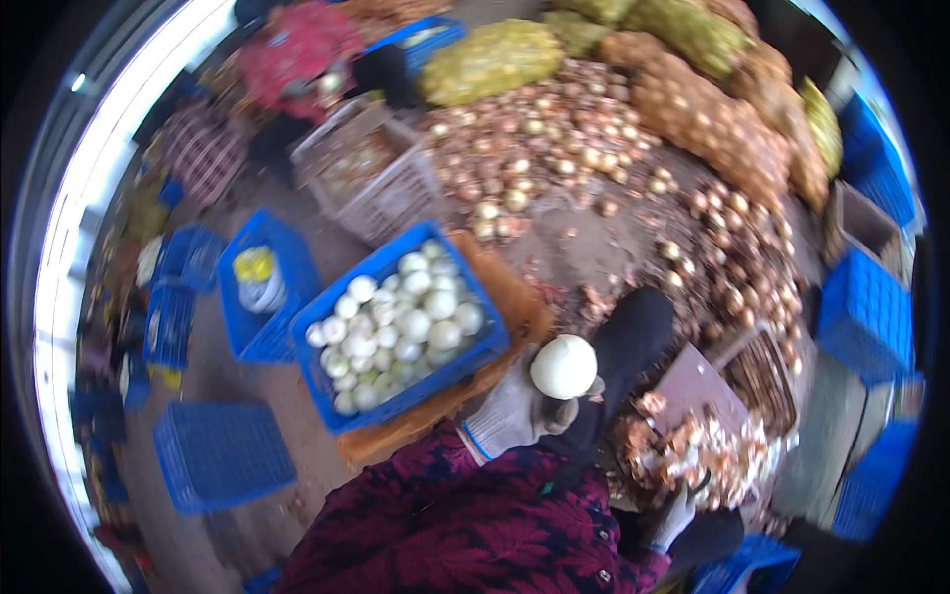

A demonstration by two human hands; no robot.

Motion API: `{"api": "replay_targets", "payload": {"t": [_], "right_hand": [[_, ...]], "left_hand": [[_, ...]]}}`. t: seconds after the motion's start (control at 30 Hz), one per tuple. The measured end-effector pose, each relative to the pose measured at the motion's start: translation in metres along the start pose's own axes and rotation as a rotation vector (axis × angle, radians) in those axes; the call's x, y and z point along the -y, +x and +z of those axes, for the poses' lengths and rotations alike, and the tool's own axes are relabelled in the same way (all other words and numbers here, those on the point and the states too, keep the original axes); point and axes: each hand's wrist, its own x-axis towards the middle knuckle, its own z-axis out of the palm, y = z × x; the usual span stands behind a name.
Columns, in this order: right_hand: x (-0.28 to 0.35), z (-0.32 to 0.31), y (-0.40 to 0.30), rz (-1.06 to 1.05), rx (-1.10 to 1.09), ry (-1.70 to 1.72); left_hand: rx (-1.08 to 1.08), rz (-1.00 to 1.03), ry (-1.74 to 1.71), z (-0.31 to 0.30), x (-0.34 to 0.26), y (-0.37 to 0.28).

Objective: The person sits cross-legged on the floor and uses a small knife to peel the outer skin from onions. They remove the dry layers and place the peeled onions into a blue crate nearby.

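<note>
A peeled white onion (564, 366) rests in my left hand (512, 408), which wears a pale knit glove with its fingers curled under the bulb. Just beyond that hand stands a blue plastic crate (493, 327) filled with peeled onions (415, 324). My right hand (675, 516), also gloved, is low at the right, beside a heap of onion skins (698, 453). A small dark, narrow thing shows at its fingers. Blur hides what it is and how the fingers close.
Unpeeled onions (549, 141) spread across the floor ahead, with net sacks (698, 111) behind. A grey crate (386, 193), a blue crate (223, 460) and another blue crate (271, 230) stand to the left. A co-worker's red sleeve (300, 59) is at the upper left.
</note>
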Motion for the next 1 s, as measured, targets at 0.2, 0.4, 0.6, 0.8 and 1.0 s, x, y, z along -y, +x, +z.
{"api": "replay_targets", "payload": {"t": [0.2, 0.4, 0.6, 0.8, 1.0], "right_hand": [[-0.052, 0.008, -0.011, 0.016, 0.146, 0.181], [-0.054, 0.011, -0.006, 1.027, 0.133, 0.897], [0.007, 0.004, 0.008, 0.938, 0.053, 0.693], [0.041, -0.030, 0.067, 1.004, -0.104, 0.743], [0.034, -0.011, 0.121, 0.945, 0.031, 0.528]], "left_hand": [[-0.483, 0.578, 0.092, -0.100, -0.064, -0.110], [-0.969, 0.884, 0.497, -0.181, -0.129, -0.220], [-1.279, 0.708, 1.374, -0.190, -0.195, -0.256], [-1.409, 0.636, 1.328, -0.143, -0.225, -0.190], [-0.773, 0.810, 1.795, -0.025, -0.254, 0.019]]}}
